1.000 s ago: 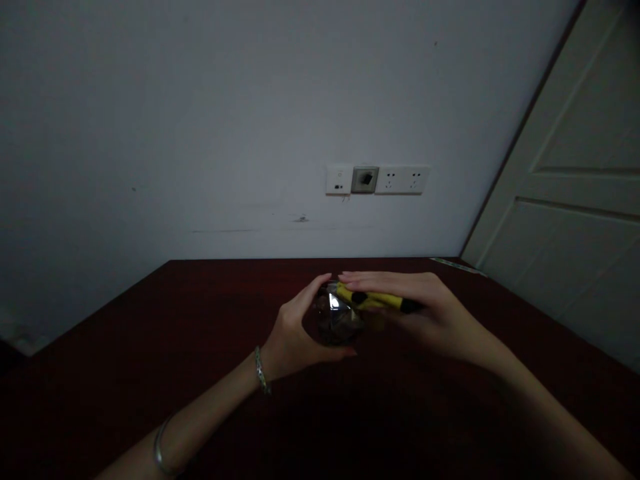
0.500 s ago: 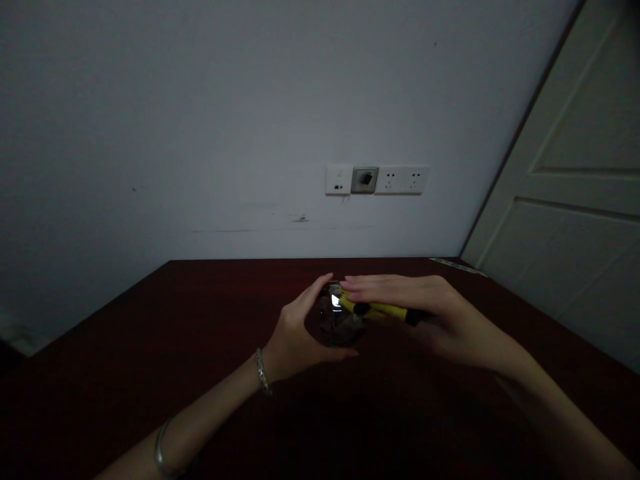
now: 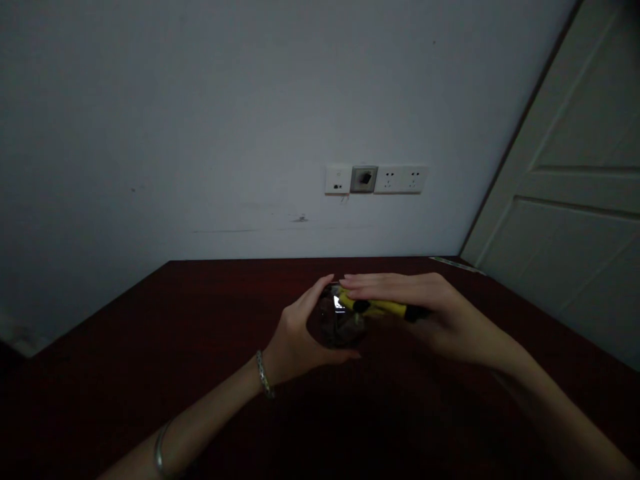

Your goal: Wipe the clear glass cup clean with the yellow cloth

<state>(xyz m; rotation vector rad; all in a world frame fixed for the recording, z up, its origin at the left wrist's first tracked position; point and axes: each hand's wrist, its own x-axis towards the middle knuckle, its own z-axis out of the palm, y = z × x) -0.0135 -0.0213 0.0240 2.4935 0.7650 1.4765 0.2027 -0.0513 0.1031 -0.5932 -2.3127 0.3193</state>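
Note:
In the middle of the head view, my left hand (image 3: 296, 339) curves around a rounded, see-through glass object (image 3: 337, 328), thumb on the near side and fingers on the far side. A bright reflection shines on the glass; whether it is a cup or a ball I cannot tell. From the right, my right hand (image 3: 435, 303) lies over a yellow and black soft piece, probably a cloth (image 3: 393, 309), gripping it with its fingers stretched forward. The yellow end touches the glass at its upper right. My right thumb is mostly hidden in shadow.
Both hands are above a dark red wooden table (image 3: 225, 293). Behind it stands a pale wall (image 3: 225, 120) with a row of sockets (image 3: 400, 179). A panelled door (image 3: 575, 220) rises on the right. A thin printed strip (image 3: 455, 265) lies at the table's far right edge.
Both hands keep nearly the same place and hold. The yellow end has shifted very slightly against the glass, and the reflection on it has changed a little.

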